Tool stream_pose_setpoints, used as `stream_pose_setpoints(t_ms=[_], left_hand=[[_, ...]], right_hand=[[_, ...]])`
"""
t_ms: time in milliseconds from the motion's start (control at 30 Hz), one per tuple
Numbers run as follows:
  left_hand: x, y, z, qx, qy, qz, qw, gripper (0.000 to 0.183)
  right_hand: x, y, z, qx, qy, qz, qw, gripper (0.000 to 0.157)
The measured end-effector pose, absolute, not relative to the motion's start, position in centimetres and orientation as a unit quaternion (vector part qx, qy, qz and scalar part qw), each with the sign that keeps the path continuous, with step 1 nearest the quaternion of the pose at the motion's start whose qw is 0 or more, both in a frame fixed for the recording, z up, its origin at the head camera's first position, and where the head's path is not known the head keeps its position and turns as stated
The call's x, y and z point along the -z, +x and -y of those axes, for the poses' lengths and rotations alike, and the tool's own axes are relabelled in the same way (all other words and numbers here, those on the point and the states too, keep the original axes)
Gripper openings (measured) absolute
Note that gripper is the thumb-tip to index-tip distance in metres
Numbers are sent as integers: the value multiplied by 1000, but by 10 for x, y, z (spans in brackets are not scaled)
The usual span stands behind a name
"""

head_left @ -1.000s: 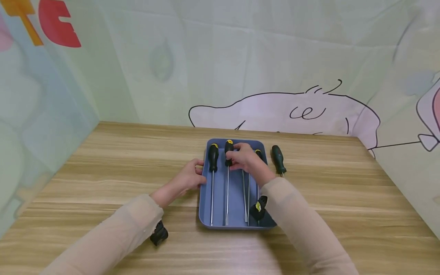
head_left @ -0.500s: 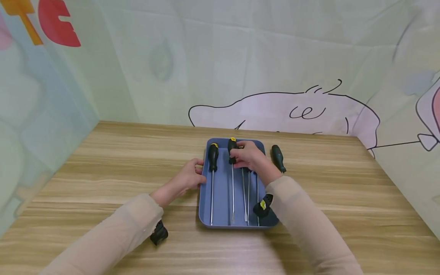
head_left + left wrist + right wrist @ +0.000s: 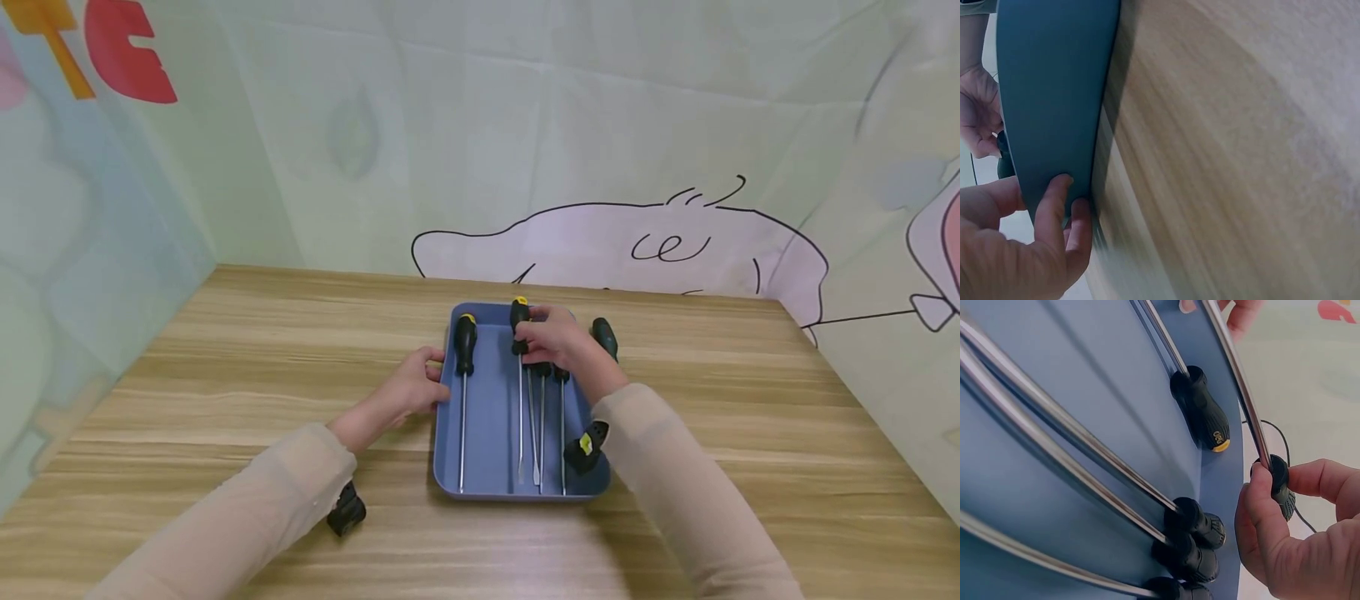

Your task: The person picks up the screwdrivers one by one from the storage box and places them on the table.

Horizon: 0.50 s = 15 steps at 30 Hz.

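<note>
My right hand (image 3: 555, 337) pinches the black handle of a flat-blade screwdriver (image 3: 519, 319) between thumb and fingers. The right wrist view shows its steel shaft (image 3: 1241, 381) raised over the tray floor. Below lies a blue-grey tray (image 3: 491, 417), whose left rim my left hand (image 3: 408, 385) grips, thumb over the edge and fingertips (image 3: 1060, 187) against the outer wall. Inside, a screwdriver with a yellow-capped black handle (image 3: 466, 343) lies along the left side. Three more lie close together on the right, their black handles (image 3: 1194, 522) partly covered by my right hand in the head view.
A dark-handled screwdriver (image 3: 604, 335) lies on the wooden table (image 3: 300, 333) just right of the tray, its shaft hidden behind my right arm. A printed cloth backdrop (image 3: 487, 125) stands beyond the table's back edge. Black wrist cameras hang under both sleeves.
My right hand has lifted the screwdriver and carried it rightwards, from the tray's middle toward the group on the right. My left hand and the tray have stayed put.
</note>
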State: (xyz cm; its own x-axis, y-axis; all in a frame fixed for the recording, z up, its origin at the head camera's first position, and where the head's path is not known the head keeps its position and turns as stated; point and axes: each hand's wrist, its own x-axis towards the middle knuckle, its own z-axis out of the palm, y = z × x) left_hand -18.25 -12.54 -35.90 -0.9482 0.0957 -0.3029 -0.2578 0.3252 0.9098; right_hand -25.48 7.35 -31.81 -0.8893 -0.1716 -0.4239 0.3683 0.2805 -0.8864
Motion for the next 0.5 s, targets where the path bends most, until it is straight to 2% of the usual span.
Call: stream_pose_setpoints(t_ms=[500], left_hand=[[360, -182, 127, -581, -44, -798, 151, 59]], right_hand=[[311, -259, -90, 596, 64, -767, 229, 62]])
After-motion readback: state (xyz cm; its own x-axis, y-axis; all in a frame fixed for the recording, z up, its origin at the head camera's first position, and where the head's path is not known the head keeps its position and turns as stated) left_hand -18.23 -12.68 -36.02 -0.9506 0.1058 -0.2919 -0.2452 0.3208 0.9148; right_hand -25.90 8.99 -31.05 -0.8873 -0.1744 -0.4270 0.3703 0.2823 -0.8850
